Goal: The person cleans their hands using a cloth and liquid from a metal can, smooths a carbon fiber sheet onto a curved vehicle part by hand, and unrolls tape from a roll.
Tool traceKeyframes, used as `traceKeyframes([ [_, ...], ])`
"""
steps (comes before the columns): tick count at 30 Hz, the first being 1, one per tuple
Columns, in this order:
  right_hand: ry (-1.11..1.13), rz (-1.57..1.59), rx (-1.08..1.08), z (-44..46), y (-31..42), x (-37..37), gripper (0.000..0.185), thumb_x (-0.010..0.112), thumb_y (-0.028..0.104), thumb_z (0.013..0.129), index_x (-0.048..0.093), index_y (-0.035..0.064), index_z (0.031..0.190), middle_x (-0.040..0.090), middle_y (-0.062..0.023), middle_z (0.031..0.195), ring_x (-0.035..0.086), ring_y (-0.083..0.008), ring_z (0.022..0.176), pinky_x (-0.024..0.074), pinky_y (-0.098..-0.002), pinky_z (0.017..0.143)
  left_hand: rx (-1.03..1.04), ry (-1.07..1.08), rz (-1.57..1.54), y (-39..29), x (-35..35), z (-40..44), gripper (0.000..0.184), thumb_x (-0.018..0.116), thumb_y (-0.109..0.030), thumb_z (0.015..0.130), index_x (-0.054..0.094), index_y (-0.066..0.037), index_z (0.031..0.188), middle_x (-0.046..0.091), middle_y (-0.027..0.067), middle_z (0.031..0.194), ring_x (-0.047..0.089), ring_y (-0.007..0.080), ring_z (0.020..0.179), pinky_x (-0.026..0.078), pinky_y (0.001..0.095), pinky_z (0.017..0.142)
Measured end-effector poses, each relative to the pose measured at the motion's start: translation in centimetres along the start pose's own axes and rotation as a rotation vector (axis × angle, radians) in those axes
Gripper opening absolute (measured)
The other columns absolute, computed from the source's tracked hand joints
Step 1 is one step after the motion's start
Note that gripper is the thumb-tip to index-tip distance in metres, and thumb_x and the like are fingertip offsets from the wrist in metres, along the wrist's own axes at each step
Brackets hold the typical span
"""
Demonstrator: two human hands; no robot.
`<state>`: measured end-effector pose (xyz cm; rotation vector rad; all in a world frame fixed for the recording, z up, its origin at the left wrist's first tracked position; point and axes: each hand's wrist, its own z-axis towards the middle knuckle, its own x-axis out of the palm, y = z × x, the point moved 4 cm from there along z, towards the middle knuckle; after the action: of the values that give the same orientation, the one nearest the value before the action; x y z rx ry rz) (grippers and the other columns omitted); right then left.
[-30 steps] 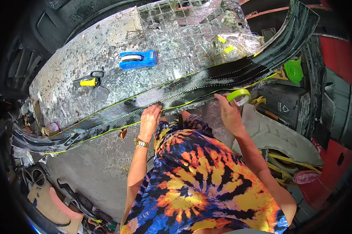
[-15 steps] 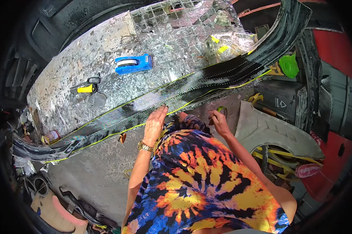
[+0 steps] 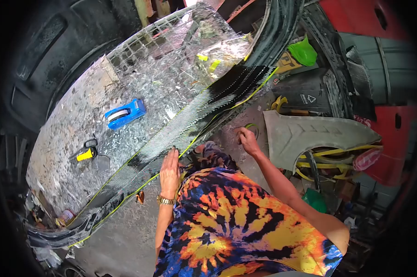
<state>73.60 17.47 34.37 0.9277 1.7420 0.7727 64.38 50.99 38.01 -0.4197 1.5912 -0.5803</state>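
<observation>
A long strip of black-and-silver woven carbon-fibre cloth [image 3: 178,127] lies along a long curved mould [image 3: 278,34], with yellow-green tape along its edges. My left hand [image 3: 170,170] rests flat on the near edge of the cloth, fingers stretched out and together, pointing away from me. Off the near side of the strip, my right hand [image 3: 248,140] is closed around a roll of yellow-green tape [image 3: 251,125]; only part of its rim shows behind the fingers. That hand is apart from the cloth.
On the stained worktable [image 3: 65,134] are a blue tape dispenser [image 3: 125,114] and yellow-and-black scissors [image 3: 85,154]. Yellow tape scraps [image 3: 214,65] lie farther back. A grey fender [image 3: 310,136] stands to the right, near a green bag [image 3: 303,51] and red panels [image 3: 356,18].
My view has turned, so the table and strip appear more steeply slanted. My left hand stays flat at the cloth's edge, and my right hand still holds the tape roll.
</observation>
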Motion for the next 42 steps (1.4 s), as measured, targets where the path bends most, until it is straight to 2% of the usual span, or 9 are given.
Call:
traceKeyframes([
  [3, -0.088, -0.068, -0.022, 0.3, -1.3, -2.2, 0.031, 0.042, 0.002, 0.089, 0.067, 0.0025, 0.107, 0.055, -0.0065, 0.065, 0.056, -0.0147, 0.057, 0.0445, -0.0316, 0.053, 0.006, 0.001, -0.017, -1.0, 0.6, 0.8, 0.058, 0.055, 0.004, 0.081, 0.046, -0.002, 0.137, 0.047, 0.0161, 0.142, 0.048, 0.0328, 0.128, 0.038, 0.0410, 0.110],
  [5, -0.089, 0.047, 0.040, 1.4, -3.3, -3.0, 0.029, 0.043, 0.004, 0.090, 0.067, 0.0035, 0.106, 0.055, -0.0056, 0.067, 0.055, -0.0142, 0.057, 0.0455, -0.0313, 0.054, 0.046, -0.040, -0.018, -1.7, 1.1, 2.0, 0.058, 0.065, -0.002, 0.079, 0.047, 0.000, 0.135, 0.051, 0.0184, 0.138, 0.050, 0.0355, 0.125, 0.042, 0.0426, 0.104],
  [9, 0.074, 0.062, 0.074, 3.4, -7.5, -3.5, 0.027, 0.041, 0.001, 0.095, 0.063, 0.0015, 0.110, 0.056, -0.0054, 0.081, 0.053, -0.0113, 0.058, 0.0457, -0.0267, 0.054, 0.008, -0.068, -0.004, -4.1, 1.9, 4.2, 0.062, 0.070, -0.003, 0.076, 0.048, 0.000, 0.134, 0.053, 0.0192, 0.136, 0.052, 0.0359, 0.124, 0.043, 0.0412, 0.104],
  [13, 0.174, -0.052, 0.006, 6.3, -11.9, -4.6, 0.026, 0.042, 0.001, 0.097, 0.062, 0.0030, 0.113, 0.056, -0.0057, 0.080, 0.054, -0.0119, 0.058, 0.0470, -0.0267, 0.054, -0.069, -0.138, 0.004, -6.0, 3.2, 5.9, 0.064, 0.071, -0.002, 0.074, 0.049, 0.001, 0.134, 0.055, 0.0208, 0.133, 0.054, 0.0368, 0.121, 0.044, 0.0406, 0.103],
  [17, 0.177, 0.215, 0.047, 7.5, -10.6, -7.6, 0.023, 0.043, 0.005, 0.098, 0.061, 0.0044, 0.112, 0.055, -0.0025, 0.080, 0.056, -0.0110, 0.056, 0.0463, -0.0261, 0.050, -0.122, -0.211, 0.036, -7.4, 4.4, 7.5, 0.060, 0.070, -0.002, 0.075, 0.050, 0.002, 0.131, 0.058, 0.0215, 0.128, 0.056, 0.0358, 0.119, 0.046, 0.0405, 0.099],
  [22, -0.309, 0.259, -0.144, 10.0, -2.7, -14.0, 0.019, 0.050, 0.017, 0.100, 0.063, 0.0075, 0.110, 0.051, 0.0017, 0.081, 0.044, -0.0066, 0.063, 0.0393, -0.0214, 0.058, -0.150, -0.253, 0.013, -9.6, 5.3, 9.6, 0.043, 0.057, -0.001, 0.086, 0.053, 0.003, 0.129, 0.059, 0.0217, 0.127, 0.057, 0.0366, 0.116, 0.047, 0.0405, 0.097],
  [23, -0.351, 0.251, -0.144, 10.4, -0.4, -15.2, 0.020, 0.054, 0.022, 0.099, 0.061, 0.0028, 0.103, 0.052, 0.0021, 0.080, 0.045, -0.0070, 0.068, 0.0375, -0.0232, 0.060, -0.152, -0.251, 0.019, -10.1, 5.3, 10.0, 0.043, 0.057, -0.001, 0.086, 0.053, 0.003, 0.129, 0.059, 0.0217, 0.127, 0.057, 0.0366, 0.116, 0.047, 0.0405, 0.097],
  [31, -0.188, 0.324, -0.112, 15.0, 6.5, -16.2, 0.036, 0.062, 0.036, 0.094, 0.061, 0.0019, 0.082, 0.048, 0.0031, 0.069, 0.041, -0.0068, 0.067, 0.0327, -0.0257, 0.059, -0.202, -0.274, -0.045, -12.1, 5.2, 12.9, 0.038, 0.055, -0.005, 0.091, 0.057, -0.004, 0.129, 0.062, 0.0194, 0.122, 0.062, 0.0354, 0.109, 0.050, 0.0393, 0.091],
  [42, -0.104, 0.413, -0.030, 15.8, 5.6, -14.6, 0.021, 0.065, 0.023, 0.093, 0.068, 0.0047, 0.083, 0.051, 0.0076, 0.064, 0.040, -0.0022, 0.054, 0.0312, -0.0225, 0.049, -0.224, -0.261, -0.083, -12.3, 5.0, 13.6, 0.032, 0.055, -0.004, 0.091, 0.060, -0.003, 0.123, 0.066, 0.0179, 0.115, 0.064, 0.0332, 0.103, 0.052, 0.0388, 0.087],
])
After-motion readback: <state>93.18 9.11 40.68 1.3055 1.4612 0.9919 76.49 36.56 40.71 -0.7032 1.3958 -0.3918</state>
